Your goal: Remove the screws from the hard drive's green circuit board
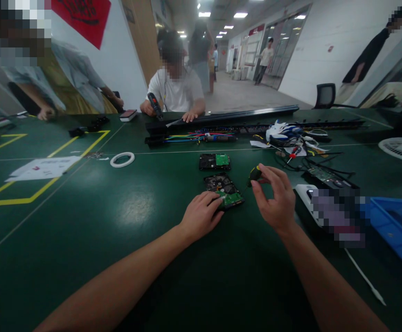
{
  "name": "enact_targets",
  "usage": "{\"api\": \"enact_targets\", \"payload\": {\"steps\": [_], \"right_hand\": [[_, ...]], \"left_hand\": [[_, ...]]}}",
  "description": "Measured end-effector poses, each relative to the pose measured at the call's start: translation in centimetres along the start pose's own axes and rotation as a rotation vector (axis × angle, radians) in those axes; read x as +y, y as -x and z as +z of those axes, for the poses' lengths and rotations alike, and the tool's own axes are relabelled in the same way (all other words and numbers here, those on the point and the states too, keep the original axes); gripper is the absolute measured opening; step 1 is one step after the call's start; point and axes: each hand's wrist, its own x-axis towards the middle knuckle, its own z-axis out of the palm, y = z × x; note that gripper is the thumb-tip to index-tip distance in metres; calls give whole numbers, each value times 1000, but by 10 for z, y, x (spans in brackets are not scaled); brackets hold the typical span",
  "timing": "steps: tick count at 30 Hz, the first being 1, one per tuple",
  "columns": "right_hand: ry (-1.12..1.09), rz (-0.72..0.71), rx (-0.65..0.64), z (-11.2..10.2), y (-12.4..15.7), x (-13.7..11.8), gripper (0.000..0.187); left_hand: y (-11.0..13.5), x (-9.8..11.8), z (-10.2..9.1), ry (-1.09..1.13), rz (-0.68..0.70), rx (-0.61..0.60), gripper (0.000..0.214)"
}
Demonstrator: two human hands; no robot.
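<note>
In the head view, a black hard drive with a green circuit board lies at an angle on the table. My left hand is closed on its near left side, fingertips over the board. To the right, my right hand pinches a small screwdriver by its dark green and yellow handle. The thin shaft points down towards the drive's right side; whether the tip touches it I cannot make out. Just beyond lies a second hard drive, flat, its green board at the right end.
A white tape roll and paper sheets lie left. Cables and long black strips cross the far side. Gloves, a white device and a blue bin are right. A person opposite holds a power screwdriver.
</note>
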Motion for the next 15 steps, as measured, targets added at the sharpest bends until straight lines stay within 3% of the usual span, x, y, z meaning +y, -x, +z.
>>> {"api": "enact_targets", "payload": {"steps": [8, 15], "right_hand": [[-115, 39, 6, 3, 4, 8, 56], [-2, -17, 17, 1, 1, 1, 52]], "left_hand": [[0, -1, 2, -7, -8, -8, 36], [0, 0, 0, -7, -8, -11, 36]]}}
